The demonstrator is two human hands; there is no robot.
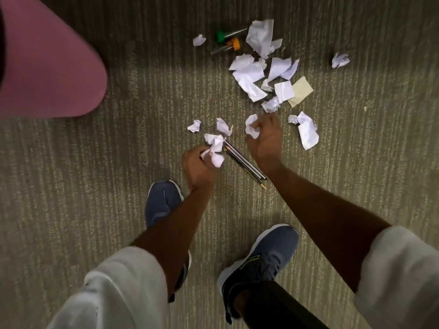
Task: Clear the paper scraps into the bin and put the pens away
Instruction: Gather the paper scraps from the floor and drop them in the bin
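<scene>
Your frame is dim overall, with a murky greenish cast across the carpet (71,186). A dark band of shadow lies along the top of the frame, so the light reaches the middle best. The white paper scraps (251,74) in the upper right read brightest, slightly washed. Soft shadows sit beside your shoes (259,257) near the bottom centre. The pink shape (47,62) in the upper left is smeared and out of focus. Your sleeves (399,276) at the lower corners look stretched by wide-angle distortion.
</scene>
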